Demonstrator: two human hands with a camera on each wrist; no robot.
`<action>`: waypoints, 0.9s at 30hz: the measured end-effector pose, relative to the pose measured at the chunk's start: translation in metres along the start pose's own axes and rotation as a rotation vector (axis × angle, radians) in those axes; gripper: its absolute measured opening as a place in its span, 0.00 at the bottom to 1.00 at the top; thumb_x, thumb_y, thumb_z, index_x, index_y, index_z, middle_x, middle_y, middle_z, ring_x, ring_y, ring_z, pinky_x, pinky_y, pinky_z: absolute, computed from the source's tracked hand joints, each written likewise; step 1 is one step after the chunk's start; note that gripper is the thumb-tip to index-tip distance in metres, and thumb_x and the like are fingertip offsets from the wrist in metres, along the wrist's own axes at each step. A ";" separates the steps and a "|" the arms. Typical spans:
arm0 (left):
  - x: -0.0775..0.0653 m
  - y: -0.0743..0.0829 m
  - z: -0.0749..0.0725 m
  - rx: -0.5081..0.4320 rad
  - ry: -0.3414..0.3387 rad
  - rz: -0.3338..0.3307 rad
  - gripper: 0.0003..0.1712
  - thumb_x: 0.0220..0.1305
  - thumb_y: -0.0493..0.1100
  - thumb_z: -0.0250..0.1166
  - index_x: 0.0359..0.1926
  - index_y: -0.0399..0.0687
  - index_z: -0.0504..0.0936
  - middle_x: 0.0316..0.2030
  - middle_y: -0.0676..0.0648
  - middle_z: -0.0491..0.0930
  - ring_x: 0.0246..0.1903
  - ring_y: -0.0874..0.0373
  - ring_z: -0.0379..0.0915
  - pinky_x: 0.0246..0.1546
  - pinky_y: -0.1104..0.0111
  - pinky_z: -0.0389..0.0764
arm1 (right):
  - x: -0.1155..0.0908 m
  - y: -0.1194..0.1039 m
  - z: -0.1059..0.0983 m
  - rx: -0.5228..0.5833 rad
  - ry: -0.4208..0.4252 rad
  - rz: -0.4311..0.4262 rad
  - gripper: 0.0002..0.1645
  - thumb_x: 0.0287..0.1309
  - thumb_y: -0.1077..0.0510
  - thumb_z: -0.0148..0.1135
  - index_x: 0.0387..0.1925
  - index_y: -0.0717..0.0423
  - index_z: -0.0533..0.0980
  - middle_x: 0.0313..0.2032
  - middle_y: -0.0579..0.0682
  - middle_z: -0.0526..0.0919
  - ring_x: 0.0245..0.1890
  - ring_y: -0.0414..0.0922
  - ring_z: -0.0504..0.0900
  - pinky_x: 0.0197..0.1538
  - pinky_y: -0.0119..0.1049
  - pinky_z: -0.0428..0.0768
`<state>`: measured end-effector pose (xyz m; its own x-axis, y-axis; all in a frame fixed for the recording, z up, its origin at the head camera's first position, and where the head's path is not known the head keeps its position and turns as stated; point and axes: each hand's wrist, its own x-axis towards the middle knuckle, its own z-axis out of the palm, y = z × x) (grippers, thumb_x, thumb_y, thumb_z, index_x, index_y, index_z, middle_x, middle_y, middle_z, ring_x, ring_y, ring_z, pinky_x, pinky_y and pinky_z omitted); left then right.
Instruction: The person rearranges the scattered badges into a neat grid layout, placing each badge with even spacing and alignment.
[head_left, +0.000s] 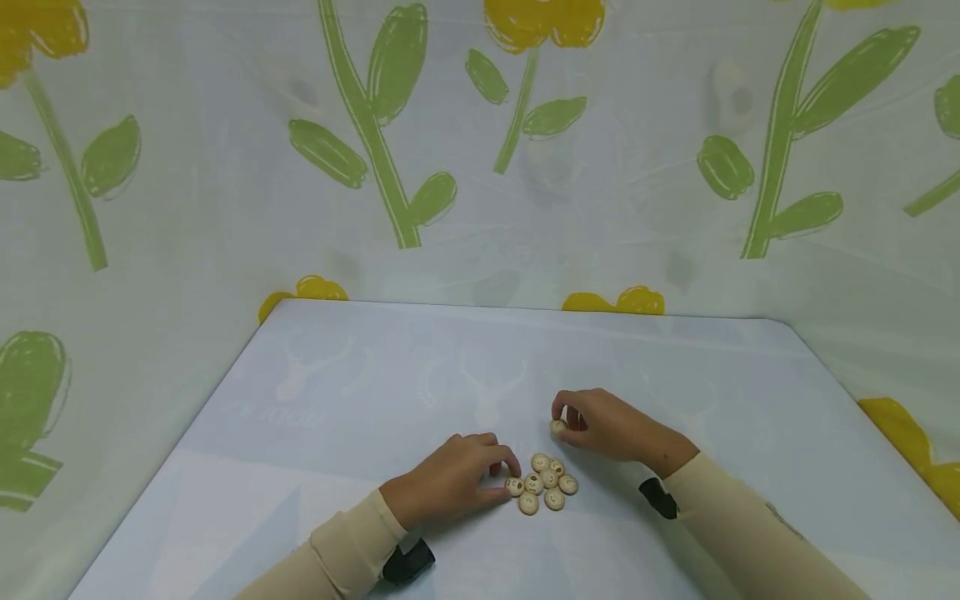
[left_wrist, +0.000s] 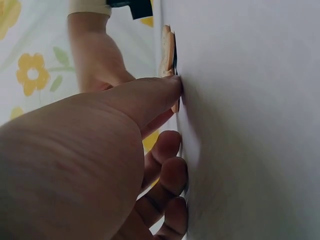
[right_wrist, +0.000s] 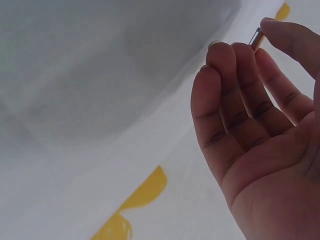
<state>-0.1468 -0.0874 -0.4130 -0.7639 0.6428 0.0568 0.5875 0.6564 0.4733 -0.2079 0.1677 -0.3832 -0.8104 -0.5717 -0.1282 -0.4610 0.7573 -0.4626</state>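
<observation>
Several small round wooden discs with dark face-like markings lie close together on the table, among them a disc (head_left: 554, 499) at the near side of the cluster. My left hand (head_left: 457, 482) pinches a disc (head_left: 514, 487) at the cluster's left edge between thumb and index finger. In the left wrist view that hand's thumb (left_wrist: 155, 97) lies close along the tabletop. Beyond the cluster, my right hand (head_left: 611, 423) holds a single disc (head_left: 558, 426) between thumb and index finger. The right wrist view shows this disc edge-on (right_wrist: 256, 40), the other fingers loosely bent.
A pale table (head_left: 360, 367) with faint deer-like prints spreads under both hands. Behind and beside it hangs a white cloth (head_left: 225, 208) with green leaves and yellow flowers. Dark wrist-worn devices (head_left: 408, 562) sit under the sleeves.
</observation>
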 end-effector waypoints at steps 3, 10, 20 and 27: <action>0.000 0.000 -0.001 -0.002 0.004 0.004 0.11 0.61 0.50 0.72 0.45 0.62 0.85 0.34 0.60 0.77 0.33 0.71 0.70 0.40 0.71 0.71 | 0.007 -0.002 -0.001 -0.008 -0.001 -0.012 0.09 0.61 0.57 0.69 0.41 0.47 0.77 0.24 0.40 0.76 0.25 0.37 0.73 0.30 0.29 0.75; 0.000 -0.001 -0.001 0.001 0.000 -0.005 0.11 0.61 0.50 0.72 0.45 0.62 0.85 0.33 0.61 0.76 0.32 0.72 0.69 0.40 0.71 0.70 | 0.019 -0.007 -0.002 -0.015 -0.021 -0.015 0.09 0.61 0.57 0.68 0.41 0.47 0.76 0.25 0.41 0.77 0.26 0.38 0.73 0.31 0.30 0.75; 0.000 -0.004 0.003 -0.017 -0.009 -0.004 0.11 0.61 0.51 0.72 0.45 0.64 0.85 0.34 0.61 0.76 0.33 0.72 0.69 0.40 0.72 0.70 | 0.031 -0.011 0.002 -0.042 -0.042 -0.038 0.09 0.63 0.56 0.67 0.42 0.46 0.75 0.25 0.41 0.76 0.25 0.38 0.72 0.30 0.30 0.74; 0.000 -0.005 0.004 0.000 -0.007 -0.002 0.11 0.61 0.51 0.72 0.45 0.65 0.85 0.33 0.62 0.75 0.31 0.73 0.67 0.38 0.74 0.68 | 0.036 -0.012 0.004 -0.041 -0.058 -0.016 0.08 0.64 0.56 0.66 0.42 0.46 0.75 0.24 0.42 0.76 0.25 0.38 0.73 0.31 0.30 0.73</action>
<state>-0.1487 -0.0891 -0.4186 -0.7634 0.6440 0.0499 0.5860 0.6579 0.4731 -0.2298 0.1370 -0.3861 -0.7812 -0.5999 -0.1726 -0.4888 0.7599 -0.4285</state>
